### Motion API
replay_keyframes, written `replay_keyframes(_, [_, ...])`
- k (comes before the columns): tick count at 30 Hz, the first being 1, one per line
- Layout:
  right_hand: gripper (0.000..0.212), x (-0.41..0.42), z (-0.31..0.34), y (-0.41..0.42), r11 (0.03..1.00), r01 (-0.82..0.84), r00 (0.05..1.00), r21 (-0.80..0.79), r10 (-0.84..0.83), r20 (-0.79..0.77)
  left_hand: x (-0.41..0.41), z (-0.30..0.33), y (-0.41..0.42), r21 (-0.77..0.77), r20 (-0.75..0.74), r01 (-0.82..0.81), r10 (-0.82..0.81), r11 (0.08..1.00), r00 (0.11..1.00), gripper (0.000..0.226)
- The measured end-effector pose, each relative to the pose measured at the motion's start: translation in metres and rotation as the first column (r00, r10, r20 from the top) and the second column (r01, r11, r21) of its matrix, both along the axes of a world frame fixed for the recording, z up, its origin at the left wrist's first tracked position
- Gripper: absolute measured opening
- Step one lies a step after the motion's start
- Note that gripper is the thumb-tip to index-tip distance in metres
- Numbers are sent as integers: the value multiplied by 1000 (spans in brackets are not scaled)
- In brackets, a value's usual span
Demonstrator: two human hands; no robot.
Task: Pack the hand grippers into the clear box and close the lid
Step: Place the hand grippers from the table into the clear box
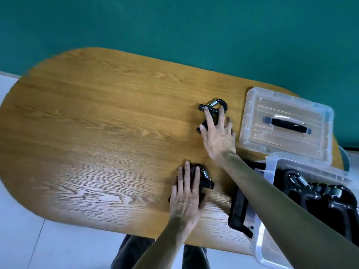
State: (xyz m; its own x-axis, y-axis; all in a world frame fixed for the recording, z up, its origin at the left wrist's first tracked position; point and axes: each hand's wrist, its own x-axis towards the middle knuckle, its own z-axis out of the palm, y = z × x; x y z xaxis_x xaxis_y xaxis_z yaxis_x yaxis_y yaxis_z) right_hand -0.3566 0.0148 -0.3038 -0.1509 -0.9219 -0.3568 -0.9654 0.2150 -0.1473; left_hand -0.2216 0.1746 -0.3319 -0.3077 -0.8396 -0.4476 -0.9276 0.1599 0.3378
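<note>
Two black hand grippers with steel springs lie on the wooden table. My right hand lies over the far hand gripper, fingers spread and straight across its handles. My left hand lies flat on the near hand gripper, covering most of it. The clear box stands open at the right table edge, with several black hand grippers inside. My right forearm crosses over the box's left side. The clear lid with a black handle lies flat behind the box.
A green wall runs behind the table. White floor shows at left and below, and my dark trousers appear under the near table edge. The box overhangs the table's right end.
</note>
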Motion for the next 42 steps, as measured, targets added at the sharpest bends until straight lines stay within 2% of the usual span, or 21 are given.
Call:
replay_keyframes(4, [66, -9, -14, -17, 999, 24, 998, 41, -21, -66, -3, 0, 2, -18, 1, -41, 41, 999, 999, 76])
replay_keyframes(7, [69, -12, -23, -24, 999, 24, 997, 40, -21, -75, -2, -5, 1, -100, -4, 9, -10, 995, 1000, 73])
replay_keyframes(10, [72, -7, -31, -28, 998, 63, 996, 18, -62, -65, -1, -6, -4, -92, 25, 40, -38, 995, 999, 112])
replay_keyframes(12, [78, 0, -33, -29, 996, 86, 994, -25, -87, -71, 0, -5, -9, -96, 30, 68, -65, 993, 997, 117])
replay_keyframes(15, [87, 6, -32, -29, 994, 87, 993, -65, -92, -69, 4, -6, -14, -116, 7, 88, -87, 989, 996, 114])
replay_keyframes(19, [94, 0, -27, -29, 995, 93, 993, -38, -96, -74, 12, -8, -20, -153, 7, 112, -112, 982, 994, 107])
replay_keyframes(23, [89, 1, -21, -17, 994, 111, 994, 18, -111, 2, 19, -8, -22, -167, 35, 81, -77, 983, 996, 104])
replay_keyframes(26, [83, 4, -15, -7, 995, 102, 994, -13, -101, 43, 23, -3, -23, -178, 39, 48, -42, 983, 998, 96])
replay_keyframes(33, [83, 16, 2, 6, 995, 59, 988, -82, -46, 150, 25, 16, -26, -104, 48, -202, 208, 974, 977, 79])
replay_keyframes(37, [80, 24, 31, 25, 993, 13, 985, -116, 7, 174, 30, 34, -21, -136, 80, -220, 232, 966, 969, 77])
replay_keyframes(42, [77, 23, 93, 56, 987, 44, 965, -154, -3, 260, 15, 86, -22, -204, 112, -228, 255, 952, 961, 77])
